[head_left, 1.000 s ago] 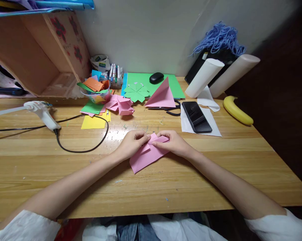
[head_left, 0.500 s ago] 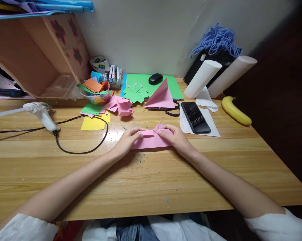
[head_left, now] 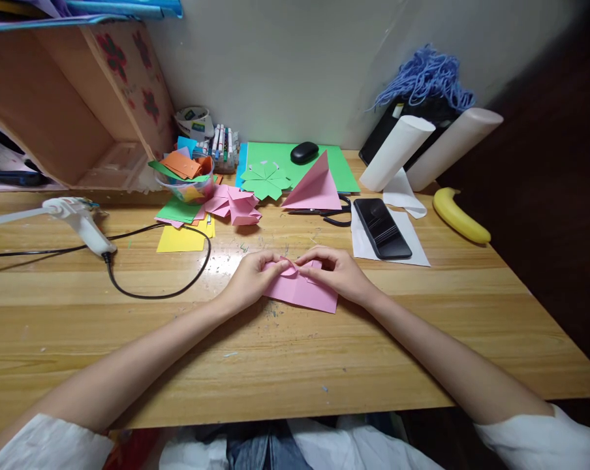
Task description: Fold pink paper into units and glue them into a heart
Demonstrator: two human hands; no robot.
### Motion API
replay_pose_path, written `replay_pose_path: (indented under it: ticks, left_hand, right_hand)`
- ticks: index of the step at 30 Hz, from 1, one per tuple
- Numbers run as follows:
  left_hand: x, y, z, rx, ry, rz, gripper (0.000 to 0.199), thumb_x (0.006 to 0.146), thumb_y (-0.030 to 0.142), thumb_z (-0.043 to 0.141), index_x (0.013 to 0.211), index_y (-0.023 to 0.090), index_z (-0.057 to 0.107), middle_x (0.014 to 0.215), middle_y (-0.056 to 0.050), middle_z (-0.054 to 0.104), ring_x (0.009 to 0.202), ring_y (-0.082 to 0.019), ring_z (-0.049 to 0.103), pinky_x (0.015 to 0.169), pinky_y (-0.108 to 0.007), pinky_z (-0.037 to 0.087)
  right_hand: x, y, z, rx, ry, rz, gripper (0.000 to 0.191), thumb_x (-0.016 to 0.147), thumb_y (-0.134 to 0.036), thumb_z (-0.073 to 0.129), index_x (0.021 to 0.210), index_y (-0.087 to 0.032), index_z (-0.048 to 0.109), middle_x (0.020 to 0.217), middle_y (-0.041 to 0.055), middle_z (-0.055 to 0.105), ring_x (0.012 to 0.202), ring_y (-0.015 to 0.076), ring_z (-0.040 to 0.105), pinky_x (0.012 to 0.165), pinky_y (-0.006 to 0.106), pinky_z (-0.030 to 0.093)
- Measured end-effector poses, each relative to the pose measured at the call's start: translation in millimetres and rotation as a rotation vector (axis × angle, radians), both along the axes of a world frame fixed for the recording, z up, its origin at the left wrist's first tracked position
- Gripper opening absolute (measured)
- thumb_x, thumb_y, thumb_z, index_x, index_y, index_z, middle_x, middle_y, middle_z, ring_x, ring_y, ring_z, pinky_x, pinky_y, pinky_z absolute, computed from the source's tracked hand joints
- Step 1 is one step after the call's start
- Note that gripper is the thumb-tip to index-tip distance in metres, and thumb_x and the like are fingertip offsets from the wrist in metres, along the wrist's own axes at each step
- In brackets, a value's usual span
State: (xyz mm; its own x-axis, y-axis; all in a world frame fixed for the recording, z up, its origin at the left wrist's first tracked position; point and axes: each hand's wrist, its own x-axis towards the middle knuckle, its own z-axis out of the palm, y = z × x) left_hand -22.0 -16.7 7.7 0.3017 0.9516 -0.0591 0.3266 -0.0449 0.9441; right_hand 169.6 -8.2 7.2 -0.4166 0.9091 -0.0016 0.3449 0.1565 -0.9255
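Observation:
Both hands meet on a folded sheet of pink paper [head_left: 302, 295] held just over the desk, its lower right corner angled toward me. My left hand [head_left: 253, 274] pinches the upper left part, thumb on top, where a flap curls up. With thumb and fingers, my right hand [head_left: 337, 271] grips the upper edge near the middle, its fingertips close to the left thumb. The fingers behind the paper are partly hidden. Beyond the hands stand a pink folded triangle [head_left: 317, 186] and a crumpled-looking pink folded piece [head_left: 235, 205].
Black scissors [head_left: 337, 212] lie under the pink triangle. A phone [head_left: 382, 228] rests on white paper, beside a banana [head_left: 460, 215]. At left are a glue gun [head_left: 82, 225] with its cord and a tub of paper scraps [head_left: 185, 179]. A green cut-out [head_left: 265, 181] lies behind.
My right hand has shifted left toward the paper's middle, fingertips now near the left thumb. The pink paper has tilted, its right end lower, and the upper flap has curled.

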Motion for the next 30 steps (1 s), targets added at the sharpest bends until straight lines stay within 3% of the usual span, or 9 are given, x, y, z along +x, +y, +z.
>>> replay_pose_path:
  ticks: [13,19,24,30]
  left_hand:
    - [-2,2,5.2,-0.025,0.036,-0.078,0.029,0.077,0.039,0.051,0.071,0.014,0.065,0.074,-0.003,0.065,0.07,-0.013,0.054,0.063,-0.023,0.038]
    - [1,-1,11.3,-0.169,-0.02,-0.034,0.032,0.062,0.038,0.068,0.082,0.014,0.064,0.075,-0.002,0.064,0.063,-0.012,0.053,0.056,-0.021,0.038]
    - [4,-4,12.6,-0.182,-0.051,-0.002,0.027,0.063,0.031,0.067,0.082,0.014,0.063,0.076,-0.003,0.063,0.063,-0.011,0.053,0.056,-0.021,0.039]
    - [2,-1,12.2,-0.211,-0.084,-0.071,0.043,0.061,0.024,0.068,0.102,0.016,0.059,0.078,-0.002,0.062,0.063,-0.01,0.053,0.057,-0.021,0.04]
  right_hand:
    - [-4,-5,4.9,-0.048,-0.065,0.035,0.02,0.072,-0.035,0.06,0.074,-0.016,0.067,0.073,0.0027,0.063,0.068,0.0138,0.054,0.06,0.025,0.039]
    - [-3,-3,4.8,-0.094,-0.004,-0.006,0.021,0.07,-0.036,0.062,0.069,-0.015,0.066,0.07,0.0037,0.063,0.065,0.0136,0.054,0.057,0.025,0.039]
    - [-3,-3,5.1,-0.114,0.003,0.013,0.019,0.068,-0.033,0.064,0.071,-0.015,0.066,0.071,0.0036,0.063,0.066,0.014,0.055,0.059,0.025,0.041]
    - [-4,-4,5.2,-0.187,0.076,0.071,0.016,0.07,-0.029,0.063,0.075,-0.015,0.064,0.075,0.0029,0.063,0.068,0.0122,0.054,0.06,0.024,0.041]
